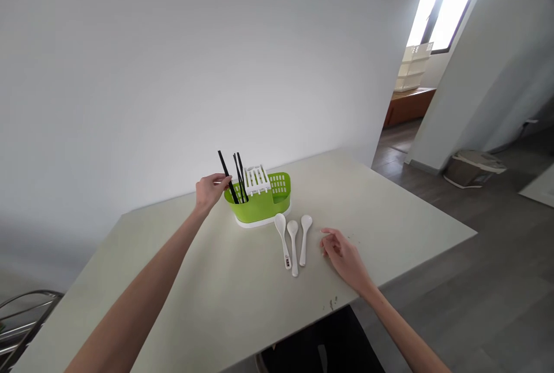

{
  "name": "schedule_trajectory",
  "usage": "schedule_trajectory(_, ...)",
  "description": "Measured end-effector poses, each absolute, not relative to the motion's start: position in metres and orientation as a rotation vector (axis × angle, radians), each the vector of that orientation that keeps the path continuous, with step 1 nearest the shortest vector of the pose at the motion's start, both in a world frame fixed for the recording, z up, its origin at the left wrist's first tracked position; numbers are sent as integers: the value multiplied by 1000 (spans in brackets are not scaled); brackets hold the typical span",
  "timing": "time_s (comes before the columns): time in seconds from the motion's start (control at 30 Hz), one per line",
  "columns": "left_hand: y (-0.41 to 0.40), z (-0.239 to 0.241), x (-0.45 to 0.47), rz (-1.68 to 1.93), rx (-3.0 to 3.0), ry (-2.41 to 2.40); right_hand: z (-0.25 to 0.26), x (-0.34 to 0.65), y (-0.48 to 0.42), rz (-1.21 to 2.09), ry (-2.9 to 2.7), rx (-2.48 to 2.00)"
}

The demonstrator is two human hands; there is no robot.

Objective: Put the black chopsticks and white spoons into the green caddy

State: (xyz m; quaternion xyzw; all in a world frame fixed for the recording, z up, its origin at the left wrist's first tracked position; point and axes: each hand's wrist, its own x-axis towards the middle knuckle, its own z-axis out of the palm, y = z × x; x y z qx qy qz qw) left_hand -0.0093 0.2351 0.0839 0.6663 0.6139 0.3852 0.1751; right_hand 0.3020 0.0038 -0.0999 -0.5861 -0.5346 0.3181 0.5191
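Observation:
My left hand [212,191] pinches black chopsticks [225,168], whose lower ends are inside the left compartment of a green cutlery holder [259,208]. More black chopsticks [239,174] stand upright beside them in that compartment. A white slotted rack [257,179] sits over the holder's middle, and a white base runs under it. In front of the holder lie three white spoons: a left spoon [282,234], a middle spoon [294,249] and a right spoon [304,240]. To their right, my right hand [345,257] rests at the table with loosely bent fingers, open and holding nothing.
The pale table [186,304] stands against a white wall [194,73]. At its near edge is a black seat [333,344]. A metal rack [30,321] is at the lower left, and a lidded bin [474,168] stands on the floor at right.

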Motion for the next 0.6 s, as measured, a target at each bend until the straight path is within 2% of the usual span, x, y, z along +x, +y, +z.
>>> schedule_trajectory(0.23,249,64,-5,995,2058,1787,-98,303,5,797,-1286,-1414)
schedule_trajectory(0.6,259,53,-16,1058,2133,1807,-98,305,5,797,-1286,-1431)
